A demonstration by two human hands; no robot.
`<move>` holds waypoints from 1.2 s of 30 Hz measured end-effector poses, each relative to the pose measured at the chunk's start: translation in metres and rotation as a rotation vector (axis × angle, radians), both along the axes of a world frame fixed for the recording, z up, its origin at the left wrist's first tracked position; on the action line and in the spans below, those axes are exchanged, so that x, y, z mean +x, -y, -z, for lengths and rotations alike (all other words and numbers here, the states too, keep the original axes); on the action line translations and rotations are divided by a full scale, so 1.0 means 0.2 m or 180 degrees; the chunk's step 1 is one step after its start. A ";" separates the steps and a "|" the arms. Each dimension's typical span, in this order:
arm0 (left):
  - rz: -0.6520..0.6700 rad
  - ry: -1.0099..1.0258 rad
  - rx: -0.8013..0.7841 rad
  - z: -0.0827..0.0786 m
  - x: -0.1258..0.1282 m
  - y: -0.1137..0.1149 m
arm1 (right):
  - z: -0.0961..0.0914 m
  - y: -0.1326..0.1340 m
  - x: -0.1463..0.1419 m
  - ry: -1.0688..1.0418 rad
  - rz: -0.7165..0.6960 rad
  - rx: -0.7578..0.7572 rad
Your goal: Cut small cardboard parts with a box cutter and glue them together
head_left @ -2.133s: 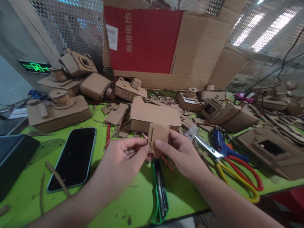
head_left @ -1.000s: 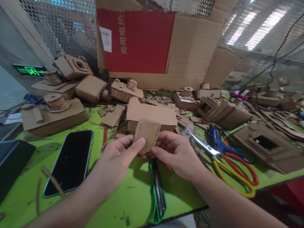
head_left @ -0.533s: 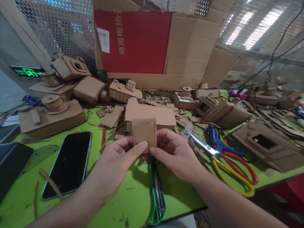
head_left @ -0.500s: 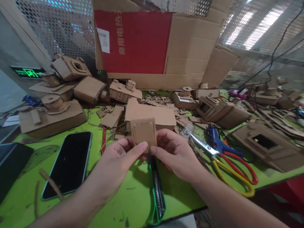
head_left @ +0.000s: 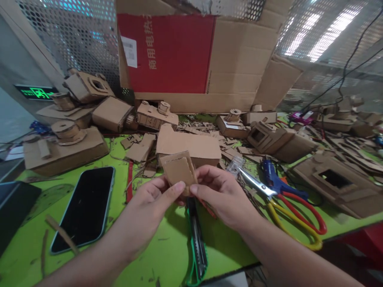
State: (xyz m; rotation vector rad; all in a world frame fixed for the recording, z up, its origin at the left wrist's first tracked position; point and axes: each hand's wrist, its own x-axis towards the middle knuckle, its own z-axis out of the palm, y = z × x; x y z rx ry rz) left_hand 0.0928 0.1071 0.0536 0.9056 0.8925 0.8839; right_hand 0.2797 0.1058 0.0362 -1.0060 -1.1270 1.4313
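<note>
1. Across the lime-green worktable (head_left: 155, 255), I see scraps of cut cardboard (head_left: 140, 147) strewn thickly, mostly along the far side and toward the right.
2. At the centre of my view, the small cardboard panel (head_left: 178, 171) is held up in the air, tilted, just above a green-handled utility knife (head_left: 196, 243) lying on the table.
3. My read of the left hand (head_left: 146, 215): pinching the panel's lower left edge, thumb pressed on the front and fingers curled behind.
4. The right hand (head_left: 223, 197) pinches the panel's right edge, its thumb and fingers close together, with the fingertips partly hidden behind the panel.
5. Left of the hands lies a black-screened smartphone (head_left: 83, 209). A thin red strip (head_left: 129, 185) lies between the phone and the panel.
6. To the right, steel scissors with red and yellow handles (head_left: 299, 205) lie touching a blue hot glue gun (head_left: 272, 177).
7. Behind the hands sits a large cardboard block (head_left: 188, 143), and cardboard tank models (head_left: 64, 149) line the table's far edge.
8. Beyond them, a big opened carton with a red panel (head_left: 164, 52) stands against a perforated metal wall (head_left: 72, 40).
9. Farther left, a green lit exit sign (head_left: 36, 91) glows on the wall, while black cables (head_left: 344, 87) run across the upper right.
</note>
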 end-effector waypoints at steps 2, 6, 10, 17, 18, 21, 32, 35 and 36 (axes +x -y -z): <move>-0.0018 -0.0092 -0.0007 -0.01 -0.01 0.00 | -0.01 0.00 0.00 0.0046 -0.0086 -0.0017; -0.0177 -0.0658 0.0331 -0.05 -0.04 -0.02 | -0.02 0.01 0.00 0.0272 -0.0312 -0.0012; -0.0307 -0.0825 0.0462 -0.07 -0.04 -0.04 | -0.03 0.03 -0.02 0.0509 -0.0201 0.0159; -0.0325 -0.0523 0.0170 0.02 -0.04 -0.03 | -0.04 0.03 -0.03 0.0718 -0.0117 0.0439; -0.0295 -0.0485 0.0152 0.02 -0.04 -0.03 | -0.04 0.03 -0.03 0.0734 -0.0113 0.0453; -0.0194 -0.0357 0.0104 0.03 -0.04 -0.03 | -0.04 0.04 -0.03 0.0778 -0.0085 0.0501; -0.0042 -0.0084 0.0041 0.01 -0.03 -0.03 | -0.05 0.04 -0.03 0.0830 -0.0054 0.0549; -0.0034 0.0037 0.0000 0.00 -0.02 -0.03 | -0.05 0.04 -0.02 0.0790 -0.0047 0.0538; -0.0040 0.0069 -0.0017 -0.01 -0.02 -0.03 | -0.05 0.04 -0.02 0.0780 -0.0032 0.0541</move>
